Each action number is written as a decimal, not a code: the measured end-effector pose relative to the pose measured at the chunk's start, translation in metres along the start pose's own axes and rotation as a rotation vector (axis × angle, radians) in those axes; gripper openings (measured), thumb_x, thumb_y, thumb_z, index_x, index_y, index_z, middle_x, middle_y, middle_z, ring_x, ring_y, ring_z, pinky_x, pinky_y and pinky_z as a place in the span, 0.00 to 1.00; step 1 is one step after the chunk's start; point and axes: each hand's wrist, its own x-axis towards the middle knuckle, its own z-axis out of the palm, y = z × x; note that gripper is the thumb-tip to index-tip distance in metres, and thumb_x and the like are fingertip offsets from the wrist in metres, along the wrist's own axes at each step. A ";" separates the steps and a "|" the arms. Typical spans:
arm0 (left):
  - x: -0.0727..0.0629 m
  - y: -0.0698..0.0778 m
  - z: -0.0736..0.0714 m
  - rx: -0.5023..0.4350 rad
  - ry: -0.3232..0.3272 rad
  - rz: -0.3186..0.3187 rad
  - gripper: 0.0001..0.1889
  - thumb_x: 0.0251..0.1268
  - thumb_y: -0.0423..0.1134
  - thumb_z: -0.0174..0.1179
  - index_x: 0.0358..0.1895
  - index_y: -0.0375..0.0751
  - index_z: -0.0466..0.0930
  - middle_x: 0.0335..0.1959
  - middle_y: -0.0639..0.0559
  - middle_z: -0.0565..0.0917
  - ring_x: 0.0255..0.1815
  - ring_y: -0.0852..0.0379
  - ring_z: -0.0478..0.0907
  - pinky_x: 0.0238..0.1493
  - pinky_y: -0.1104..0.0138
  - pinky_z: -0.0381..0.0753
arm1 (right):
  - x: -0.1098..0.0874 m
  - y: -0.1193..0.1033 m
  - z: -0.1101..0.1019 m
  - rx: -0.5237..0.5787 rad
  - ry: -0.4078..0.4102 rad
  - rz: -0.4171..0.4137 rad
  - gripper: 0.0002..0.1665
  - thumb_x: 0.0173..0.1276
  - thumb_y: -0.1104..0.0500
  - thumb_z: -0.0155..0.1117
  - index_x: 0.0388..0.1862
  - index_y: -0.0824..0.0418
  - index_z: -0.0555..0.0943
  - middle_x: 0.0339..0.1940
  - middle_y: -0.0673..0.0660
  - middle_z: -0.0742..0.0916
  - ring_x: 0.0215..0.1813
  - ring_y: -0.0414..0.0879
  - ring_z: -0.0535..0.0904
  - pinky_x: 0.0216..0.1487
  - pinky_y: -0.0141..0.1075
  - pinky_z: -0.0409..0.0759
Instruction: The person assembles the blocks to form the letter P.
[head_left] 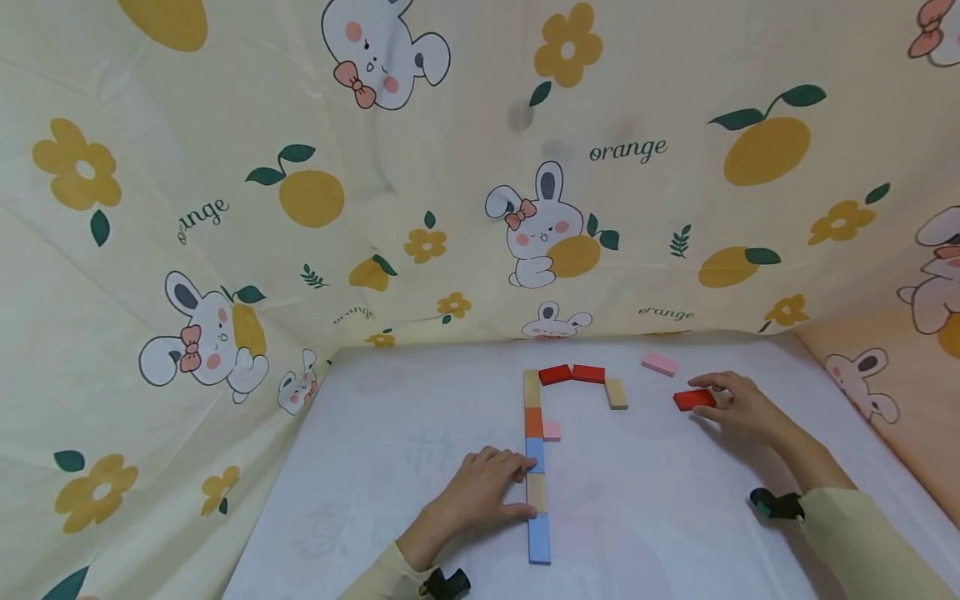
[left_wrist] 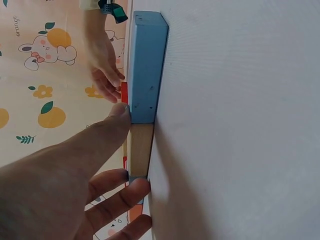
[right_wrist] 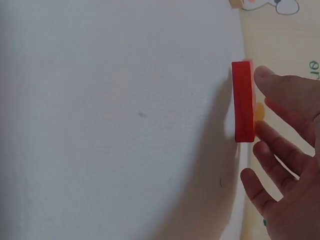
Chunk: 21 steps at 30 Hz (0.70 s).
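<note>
My left hand (head_left: 487, 487) touches the left side of a straight row of blocks. Its thumb lies by the near blue block (left_wrist: 147, 70), its fingertips by another blue block (head_left: 535, 456), with a tan block (head_left: 536, 493) between. At the right, my right hand (head_left: 746, 408) holds a red block (right_wrist: 243, 102) between thumb and fingers, low over or on the table; contact beneath is unclear. Farther up the row are an orange block (head_left: 533, 422) and a tan block (head_left: 532, 388). A small pink block (head_left: 552, 431) adjoins the row's right side.
Two red blocks (head_left: 556, 374) extend right from the row's far end, with a slanted tan block (head_left: 617, 394) beside them. A loose pink block (head_left: 660, 364) lies behind the right hand. Patterned cloth (head_left: 450, 250) rises around the white table (head_left: 360, 467).
</note>
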 end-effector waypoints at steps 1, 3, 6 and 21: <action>0.000 0.000 0.000 0.001 0.000 0.001 0.39 0.66 0.70 0.68 0.76 0.58 0.76 0.46 0.71 0.78 0.59 0.60 0.73 0.59 0.55 0.74 | 0.000 0.001 0.000 0.006 -0.006 0.001 0.34 0.70 0.56 0.79 0.71 0.65 0.78 0.67 0.76 0.77 0.65 0.73 0.67 0.59 0.71 0.74; 0.000 0.000 0.000 0.002 0.000 0.002 0.39 0.66 0.70 0.68 0.76 0.58 0.76 0.46 0.71 0.78 0.59 0.60 0.73 0.59 0.56 0.74 | 0.002 0.004 0.000 0.015 -0.021 0.003 0.34 0.71 0.57 0.78 0.71 0.66 0.78 0.67 0.76 0.77 0.64 0.73 0.68 0.61 0.71 0.74; 0.001 -0.001 0.001 0.000 0.000 0.001 0.39 0.66 0.71 0.67 0.76 0.58 0.76 0.46 0.71 0.78 0.59 0.60 0.72 0.59 0.55 0.74 | 0.003 0.007 0.000 0.030 -0.037 0.007 0.34 0.72 0.58 0.77 0.72 0.68 0.77 0.67 0.76 0.76 0.63 0.72 0.69 0.61 0.70 0.76; 0.001 0.000 0.001 0.004 0.007 0.006 0.39 0.66 0.70 0.68 0.76 0.58 0.76 0.45 0.71 0.78 0.58 0.60 0.72 0.59 0.56 0.74 | 0.008 0.015 0.006 0.016 -0.035 0.037 0.31 0.72 0.63 0.75 0.70 0.70 0.78 0.64 0.77 0.75 0.62 0.73 0.70 0.62 0.68 0.77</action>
